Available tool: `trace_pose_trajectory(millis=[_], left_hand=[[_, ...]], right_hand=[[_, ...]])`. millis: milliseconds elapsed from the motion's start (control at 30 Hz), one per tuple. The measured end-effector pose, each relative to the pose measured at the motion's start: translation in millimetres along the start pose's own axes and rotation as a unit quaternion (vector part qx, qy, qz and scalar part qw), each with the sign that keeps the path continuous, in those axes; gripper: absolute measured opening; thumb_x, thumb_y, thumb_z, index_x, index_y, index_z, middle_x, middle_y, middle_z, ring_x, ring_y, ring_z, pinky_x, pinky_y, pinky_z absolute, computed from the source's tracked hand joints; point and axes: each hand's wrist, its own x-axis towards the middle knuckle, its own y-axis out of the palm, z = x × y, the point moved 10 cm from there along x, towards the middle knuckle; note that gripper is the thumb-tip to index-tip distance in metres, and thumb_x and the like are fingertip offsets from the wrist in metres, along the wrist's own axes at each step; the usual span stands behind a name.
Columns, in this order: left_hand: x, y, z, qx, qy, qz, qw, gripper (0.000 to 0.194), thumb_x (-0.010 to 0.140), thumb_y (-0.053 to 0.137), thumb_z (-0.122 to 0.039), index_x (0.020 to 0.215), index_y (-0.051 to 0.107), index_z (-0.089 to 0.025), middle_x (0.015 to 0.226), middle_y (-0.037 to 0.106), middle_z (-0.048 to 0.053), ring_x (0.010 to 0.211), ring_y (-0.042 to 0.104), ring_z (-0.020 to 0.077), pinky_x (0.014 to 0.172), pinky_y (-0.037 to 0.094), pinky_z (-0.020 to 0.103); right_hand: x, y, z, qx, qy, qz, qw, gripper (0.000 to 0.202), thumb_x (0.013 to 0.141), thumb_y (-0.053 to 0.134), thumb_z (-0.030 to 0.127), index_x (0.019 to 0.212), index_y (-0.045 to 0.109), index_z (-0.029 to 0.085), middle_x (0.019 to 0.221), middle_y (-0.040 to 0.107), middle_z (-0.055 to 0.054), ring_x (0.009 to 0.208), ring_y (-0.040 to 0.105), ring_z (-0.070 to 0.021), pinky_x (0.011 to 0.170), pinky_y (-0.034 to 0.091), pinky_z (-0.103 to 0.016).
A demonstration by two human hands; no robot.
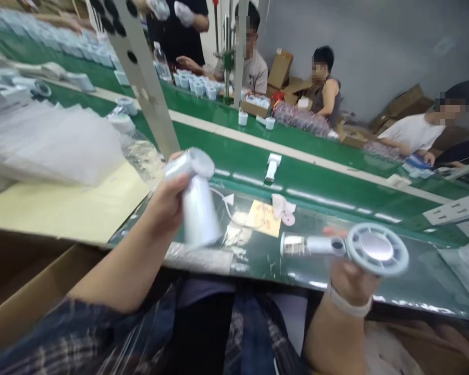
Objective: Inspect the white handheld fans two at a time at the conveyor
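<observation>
Where green belt (297, 166) runs, workers sit opposite, cartons (280, 67) behind.

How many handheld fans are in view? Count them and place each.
3: one fan in the left hand, one in the right hand, one lying on the green belt. More may be hidden among the far clutter.

Bare forearms, white band on right wrist (347, 304), plaid dark trousers (101, 338).
</observation>
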Motion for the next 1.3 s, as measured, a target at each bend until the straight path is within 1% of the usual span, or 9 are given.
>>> trace_pose_trajectory(millis=[100,133,200,333,567,767,900,1167,1300], left_hand=[[-6,30.6,7,-0.062,-0.027,0.065,0.996,0.054,0.076,0.085,-0.052,0.12,0.062,-0.031,0.093,0.077,-0.003,0.051,0.062,0.0113,0.043,0.045,0.023],[-7,33.4,13,-0.058,-0.027,0.027,0.998,0.059,0.07,0.09,-0.046,0.119,0.061,-0.03,0.092,0.075,-0.004,0.057,0.064,0.0122,0.047,0.046,0.023],[-13,61.1,54,-0.012,-0.157,0.041,0.987,0.062,0.067,0.093,-0.041,0.115,0.058,-0.024,0.093,0.073,0.0,0.068,0.068,0.0147,0.053,0.05,0.023],[-33,118.7,128,0.012,-0.366,0.081,0.927,0.06,0.069,0.09,-0.034,0.114,0.052,-0.021,0.096,0.069,0.003,0.075,0.067,0.0159,0.054,0.048,0.022],[-63,181.8,185,-0.045,-0.451,0.167,0.876,0.057,0.075,0.086,-0.025,0.121,0.053,-0.019,0.104,0.068,0.006,0.075,0.071,0.0154,0.069,0.061,0.032],[-83,181.0,196,-0.078,-0.418,0.223,0.877,0.075,0.07,0.091,-0.031,0.136,0.055,-0.023,0.145,0.055,0.018,0.087,0.077,0.0195,0.085,0.064,0.041],[-83,177.9,191,-0.039,-0.395,0.266,0.879,0.067,0.075,0.087,-0.033,0.134,0.056,-0.023,0.139,0.054,0.014,0.089,0.075,0.0172,0.083,0.063,0.038],[-87,184.9,184,0.034,-0.383,0.345,0.856,0.041,0.086,0.072,-0.026,0.123,0.055,-0.021,0.113,0.061,0.006,0.085,0.069,0.0142,0.088,0.058,0.037],[-89,184.5,176,0.086,-0.368,0.386,0.842,0.042,0.09,0.068,-0.029,0.129,0.054,-0.021,0.122,0.064,0.009,0.09,0.068,0.0151,0.09,0.054,0.037]], right_hand=[[2,20,3,0.146,-0.011,0.031,0.989,0.074,0.081,0.071,0.074,0.142,0.049,0.039,0.067,0.068,0.007,0.048,0.066,-0.0217,0.071,0.064,-0.049],[2,27,-7,0.168,0.025,0.023,0.985,0.079,0.077,0.079,0.069,0.143,0.048,0.038,0.072,0.071,0.005,0.055,0.07,-0.0235,0.073,0.065,-0.05],[-8,35,-47,0.166,0.168,-0.045,0.971,0.088,0.07,0.089,0.061,0.143,0.046,0.036,0.086,0.076,0.001,0.07,0.076,-0.0267,0.076,0.065,-0.05],[-62,38,-124,0.188,0.433,-0.182,0.863,0.086,0.068,0.088,0.063,0.136,0.047,0.03,0.094,0.076,-0.003,0.075,0.075,-0.025,0.073,0.064,-0.045],[-97,-7,-142,0.075,0.453,-0.209,0.863,0.078,0.054,0.097,0.044,0.118,0.055,0.027,0.093,0.068,0.003,0.065,0.066,-0.0149,0.06,0.056,-0.031],[-87,-46,-128,-0.096,0.438,-0.157,0.88,0.084,0.062,0.091,0.044,0.135,0.06,0.018,0.109,0.075,-0.009,0.105,0.07,-0.0292,0.097,0.056,-0.045],[-94,-67,-128,-0.163,0.473,-0.164,0.85,0.103,0.074,0.082,0.05,0.16,0.037,0.015,0.095,0.08,-0.009,0.09,0.073,-0.031,0.092,0.057,-0.05],[-70,-28,-120,-0.341,0.443,0.064,0.826,0.071,0.094,0.052,0.045,0.16,0.042,0.021,0.133,0.073,-0.016,0.116,0.069,-0.037,0.099,0.051,-0.052],[-60,-12,-103,-0.46,0.419,0.088,0.778,0.079,0.096,0.052,0.05,0.163,0.032,0.013,0.136,0.07,-0.02,0.125,0.062,-0.0425,0.105,0.046,-0.056]])
